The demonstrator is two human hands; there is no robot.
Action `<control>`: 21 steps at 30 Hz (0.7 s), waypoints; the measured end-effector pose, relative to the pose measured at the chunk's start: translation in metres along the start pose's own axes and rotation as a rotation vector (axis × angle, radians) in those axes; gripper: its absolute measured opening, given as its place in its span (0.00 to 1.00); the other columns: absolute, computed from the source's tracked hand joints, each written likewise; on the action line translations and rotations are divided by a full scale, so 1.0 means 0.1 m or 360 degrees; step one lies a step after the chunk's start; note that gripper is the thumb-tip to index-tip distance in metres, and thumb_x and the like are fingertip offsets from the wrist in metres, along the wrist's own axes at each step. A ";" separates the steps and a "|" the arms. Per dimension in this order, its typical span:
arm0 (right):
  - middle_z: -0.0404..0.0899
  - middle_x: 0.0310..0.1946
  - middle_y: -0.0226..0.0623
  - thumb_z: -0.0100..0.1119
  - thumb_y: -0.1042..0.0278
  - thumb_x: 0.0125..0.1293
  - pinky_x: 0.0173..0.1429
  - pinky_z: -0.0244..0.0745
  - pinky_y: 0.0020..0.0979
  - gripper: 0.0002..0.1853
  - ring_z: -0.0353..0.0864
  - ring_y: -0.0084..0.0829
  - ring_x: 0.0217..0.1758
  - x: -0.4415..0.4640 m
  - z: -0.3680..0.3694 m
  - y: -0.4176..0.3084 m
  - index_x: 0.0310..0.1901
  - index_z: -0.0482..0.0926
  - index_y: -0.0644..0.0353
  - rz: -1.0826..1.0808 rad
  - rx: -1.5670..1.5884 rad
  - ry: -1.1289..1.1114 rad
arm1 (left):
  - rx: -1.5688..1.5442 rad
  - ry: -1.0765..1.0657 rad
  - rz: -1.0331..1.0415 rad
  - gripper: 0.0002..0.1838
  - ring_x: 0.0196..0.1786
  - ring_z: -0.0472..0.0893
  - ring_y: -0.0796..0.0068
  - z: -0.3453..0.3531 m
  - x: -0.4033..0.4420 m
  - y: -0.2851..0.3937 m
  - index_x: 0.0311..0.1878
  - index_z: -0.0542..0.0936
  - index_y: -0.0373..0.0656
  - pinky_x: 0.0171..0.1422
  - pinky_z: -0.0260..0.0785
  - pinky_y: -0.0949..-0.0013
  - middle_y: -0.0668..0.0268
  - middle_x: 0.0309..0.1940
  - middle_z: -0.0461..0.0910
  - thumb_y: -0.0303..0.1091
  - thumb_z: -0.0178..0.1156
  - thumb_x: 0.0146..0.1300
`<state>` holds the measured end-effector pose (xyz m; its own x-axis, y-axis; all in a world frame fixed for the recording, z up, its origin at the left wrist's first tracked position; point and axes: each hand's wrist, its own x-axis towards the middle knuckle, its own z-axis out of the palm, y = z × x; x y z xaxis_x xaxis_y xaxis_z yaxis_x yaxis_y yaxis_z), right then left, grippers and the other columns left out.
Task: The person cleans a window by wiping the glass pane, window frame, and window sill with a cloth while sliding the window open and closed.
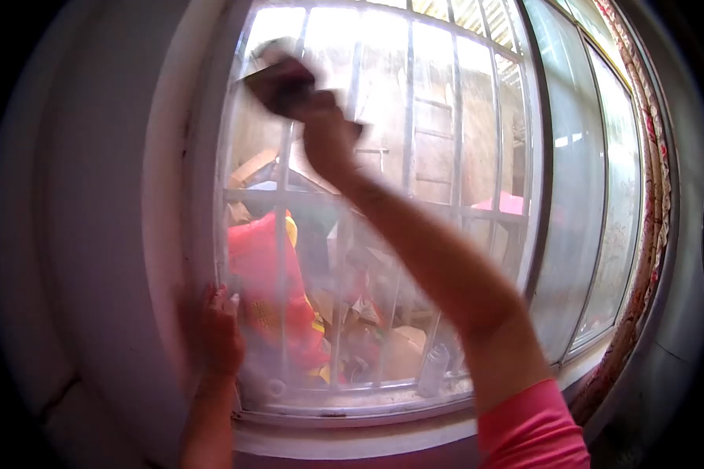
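Note:
My right hand (330,129) is raised to the upper left of the window pane (391,102), its fingers closed on a dark folded cloth (285,84). Motion smears the cloth, and whether it presses on the glass is hard to make out. Lower down, my left hand (223,336) leans on the left edge of the window frame, fingers pointing up and stretched out, with nothing seen in it. Hazy smears cover parts of the glass.
Metal bars (408,141) stand behind the glass. Beyond them lie a red bag (267,273), cardboard boxes (403,352) and a clear bottle (434,367). A patterned curtain (655,187) hangs at the right, past another window panel (575,195). A white wall (94,195) borders the left.

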<state>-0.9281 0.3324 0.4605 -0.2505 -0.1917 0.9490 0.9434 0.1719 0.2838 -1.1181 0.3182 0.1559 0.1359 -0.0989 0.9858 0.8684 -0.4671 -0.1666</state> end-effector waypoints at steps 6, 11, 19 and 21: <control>0.74 0.47 0.43 0.54 0.80 0.48 0.48 0.72 0.41 0.20 0.72 0.42 0.49 -0.16 -0.30 -0.16 0.46 0.77 0.55 -0.0339 0.0294 -0.0296 | -0.0031 0.0050 0.0037 0.16 0.62 0.67 0.43 0.01 0.01 0.00 0.56 0.71 0.39 0.67 0.58 0.47 0.50 0.57 0.70 0.27 0.43 0.68; 0.79 0.41 0.47 0.48 0.82 0.53 0.52 0.70 0.40 0.15 0.75 0.44 0.47 -0.49 -1.20 2.12 0.41 0.79 0.65 -0.0291 -0.0026 0.0264 | 0.0035 0.0052 0.0001 0.15 0.62 0.67 0.43 0.02 0.01 0.01 0.55 0.71 0.40 0.66 0.60 0.49 0.51 0.55 0.71 0.27 0.45 0.67; 0.74 0.49 0.47 0.54 0.75 0.53 0.54 0.65 0.45 0.16 0.73 0.48 0.48 -0.94 -1.19 2.46 0.46 0.77 0.65 -0.0170 -0.0338 0.0484 | 0.0095 0.0080 -0.0057 0.14 0.63 0.66 0.45 0.10 -0.01 0.04 0.54 0.72 0.40 0.66 0.58 0.49 0.51 0.55 0.71 0.26 0.45 0.67; 0.74 0.45 0.41 0.50 0.75 0.56 0.46 0.68 0.44 0.13 0.74 0.41 0.44 -0.81 -0.82 1.24 0.44 0.77 0.61 0.0348 -0.0348 -0.0310 | 0.0104 0.0127 -0.0016 0.14 0.63 0.66 0.46 0.13 -0.02 -0.01 0.54 0.72 0.40 0.66 0.58 0.49 0.51 0.55 0.71 0.26 0.45 0.67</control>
<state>-0.7728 0.2905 0.4072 -0.0546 0.0179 0.9983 0.9981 -0.0260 0.0551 -1.1125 0.3304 0.1539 0.0906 -0.1653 0.9821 0.8992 -0.4103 -0.1520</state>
